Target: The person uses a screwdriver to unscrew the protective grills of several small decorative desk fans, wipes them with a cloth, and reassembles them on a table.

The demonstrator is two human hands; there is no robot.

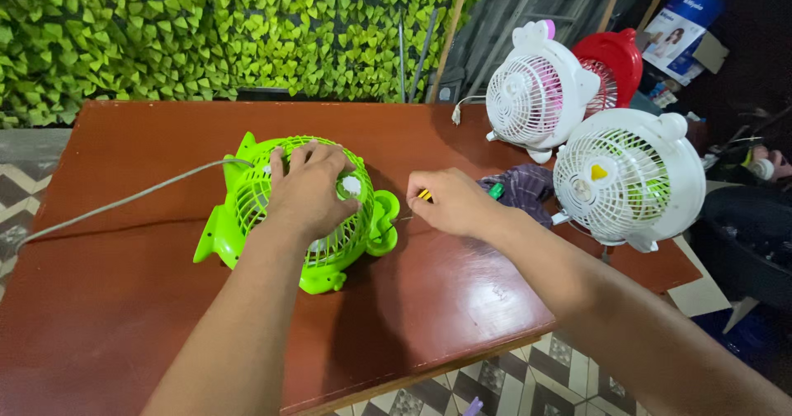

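The left hand (309, 189) lies flat on the green fan's (301, 214) grille; at its 3 o'clock the right hand (450, 202) pinches a screwdriver (424, 194) — both over the desk (124, 300).

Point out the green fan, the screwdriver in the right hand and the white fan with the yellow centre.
green fan (247, 197): head view, left part of its grille.
screwdriver (424, 194): head view, yellow handle at the fingers.
white fan (627, 177): head view, front grille.

Lime green fan (330, 243), reddish-brown table (124, 300), white fans, red fan (615, 57)
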